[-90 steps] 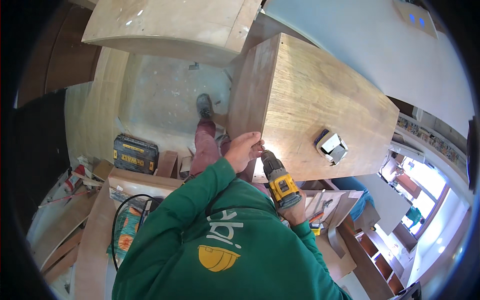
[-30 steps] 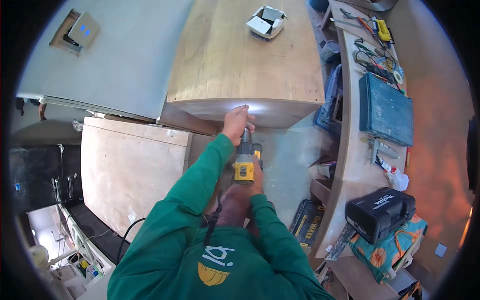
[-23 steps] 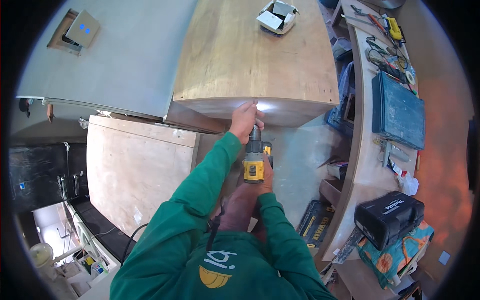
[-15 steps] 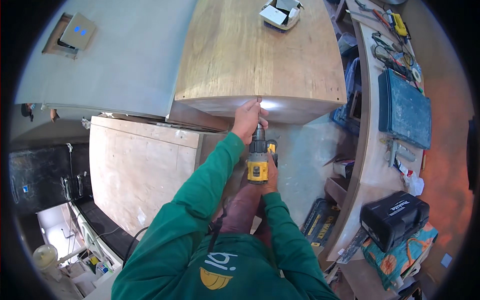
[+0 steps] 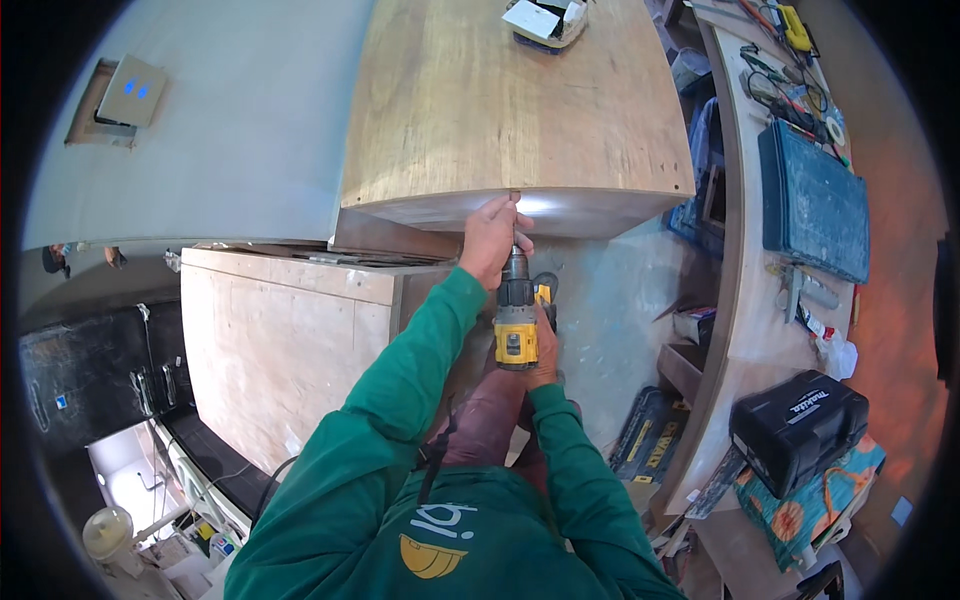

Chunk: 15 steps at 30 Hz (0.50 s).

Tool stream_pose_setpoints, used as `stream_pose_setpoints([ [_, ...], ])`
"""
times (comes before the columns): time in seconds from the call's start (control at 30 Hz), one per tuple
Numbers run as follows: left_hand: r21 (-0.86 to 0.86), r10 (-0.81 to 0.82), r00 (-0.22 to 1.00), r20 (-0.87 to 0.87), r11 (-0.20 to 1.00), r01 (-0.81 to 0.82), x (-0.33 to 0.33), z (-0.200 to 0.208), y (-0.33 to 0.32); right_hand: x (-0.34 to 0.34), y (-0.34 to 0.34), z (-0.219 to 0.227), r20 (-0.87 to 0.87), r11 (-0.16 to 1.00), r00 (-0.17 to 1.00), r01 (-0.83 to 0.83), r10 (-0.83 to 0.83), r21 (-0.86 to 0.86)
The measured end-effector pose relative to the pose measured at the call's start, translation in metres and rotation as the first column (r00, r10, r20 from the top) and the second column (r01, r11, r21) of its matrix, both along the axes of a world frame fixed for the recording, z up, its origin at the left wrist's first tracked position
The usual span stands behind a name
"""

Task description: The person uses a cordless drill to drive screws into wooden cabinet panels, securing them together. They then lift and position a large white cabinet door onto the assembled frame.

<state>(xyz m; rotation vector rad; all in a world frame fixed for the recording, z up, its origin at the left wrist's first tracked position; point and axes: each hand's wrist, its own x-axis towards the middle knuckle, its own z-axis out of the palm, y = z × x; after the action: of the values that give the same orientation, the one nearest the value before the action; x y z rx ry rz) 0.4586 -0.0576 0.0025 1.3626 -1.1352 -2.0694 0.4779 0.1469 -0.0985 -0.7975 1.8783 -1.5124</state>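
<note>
Appears partway through work with the drill (image 5: 516, 345), at the middle of the frame, nose toward the front edge of the wooden cabinet (image 5: 520, 110) at upper centre. Near both front corners of the cabinet top, small dark marks (image 5: 677, 188), holes or sunken screw heads, probably finished spots; midway along that edge, a spot probably unfinished. Cannot tell depth or even contact there, because of the left hand (image 5: 489, 242) in front.

Right hand (image 5: 542, 362): grip closed around the drill handle, beside the yellow housing. Left hand: fingers drawn in around the drill's tip, close under the front edge; cannot tell about a screw pinched between them. Just right of the fingertips, a white patch of light (image 5: 542, 205) on the cabinet's front face.

Cabinet top in honey-coloured plywood, streaky-grained, broad and flat, edges bowed by the lens. Drill in hard yellow and black plastic, blocky behind, narrowing to a dark round chuck (image 5: 516, 266). At the top of the frame, an open, ragged carton (image 5: 535, 18). At left, a pale, scuffed wooden box (image 5: 280, 340). Along the right, a long pale worktop (image 5: 742, 230), bearing a flat blue case (image 5: 815, 205) filmed with dust. At lower right, a chunky black case (image 5: 800, 430) and a teal bag (image 5: 790, 517), soft and orange-flowered.
</note>
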Motion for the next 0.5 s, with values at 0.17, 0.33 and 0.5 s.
stream_pose_setpoints([
  [0.17,-0.022,-0.018,1.0,0.022,1.0,0.018,-0.003,0.004,-0.002,0.007,-0.001,-0.016,0.018,1.0,1.0,0.016,-0.017,0.025],
  [0.33,-0.045,-0.017,0.999,0.05,0.999,0.019,-0.005,0.005,-0.003,0.012,-0.004,-0.024,0.116,0.998,0.993,0.017,-0.025,0.065],
  [0.5,-0.045,-0.021,0.999,0.048,0.999,0.023,-0.003,0.004,-0.003,-0.004,-0.008,0.011,-0.072,1.0,0.997,-0.028,0.029,0.014],
])
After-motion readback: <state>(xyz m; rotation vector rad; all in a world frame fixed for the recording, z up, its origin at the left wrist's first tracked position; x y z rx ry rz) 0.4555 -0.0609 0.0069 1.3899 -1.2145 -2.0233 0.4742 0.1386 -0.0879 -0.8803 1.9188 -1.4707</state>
